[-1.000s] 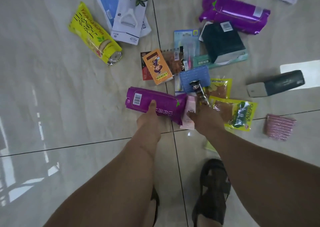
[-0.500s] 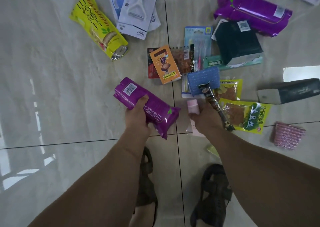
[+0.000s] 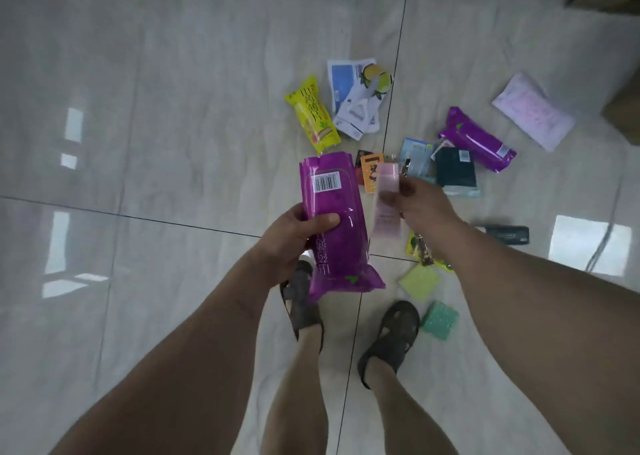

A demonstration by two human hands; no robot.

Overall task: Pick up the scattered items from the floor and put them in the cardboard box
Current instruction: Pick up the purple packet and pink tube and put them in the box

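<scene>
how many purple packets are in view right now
2. One purple packet is gripped in the left hand; the other purple packet lies on the floor at right. Others may be hidden.

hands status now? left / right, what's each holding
Left hand: closed, grip around the purple packet.
Right hand: closed, holding the pink packet and a thin dark stick-shaped item.

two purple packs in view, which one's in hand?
The purple pack with the barcode label, gripped upright by the left hand. The other purple pack lies on the floor by the dark box.
</scene>
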